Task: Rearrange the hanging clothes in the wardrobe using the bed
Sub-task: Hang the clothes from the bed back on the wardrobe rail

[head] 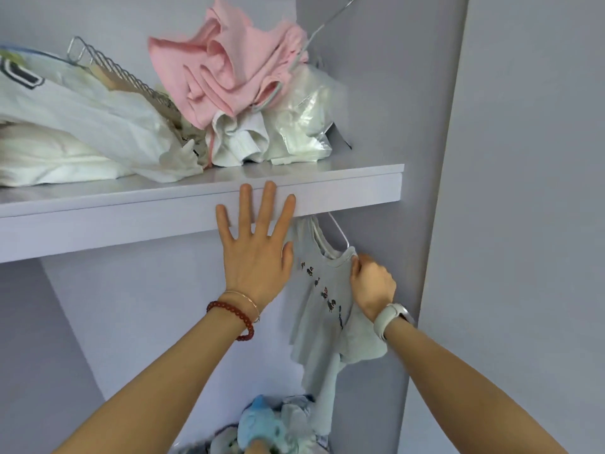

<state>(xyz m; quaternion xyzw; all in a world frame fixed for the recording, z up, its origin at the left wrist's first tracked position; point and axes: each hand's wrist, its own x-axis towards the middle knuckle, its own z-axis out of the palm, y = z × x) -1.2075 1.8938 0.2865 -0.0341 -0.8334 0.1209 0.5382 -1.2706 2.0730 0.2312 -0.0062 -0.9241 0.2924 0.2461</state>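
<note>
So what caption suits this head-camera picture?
Right hand pinches a hanging grey top; left hand rests open against the wardrobe shelf.

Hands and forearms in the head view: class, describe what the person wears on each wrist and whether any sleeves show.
The left hand has two bracelets at its wrist: a dark red beaded bracelet and a thin gold-coloured bangle. The right hand has a white watch band with a dark face edge. Both forearms are bare; no sleeves show.
</note>
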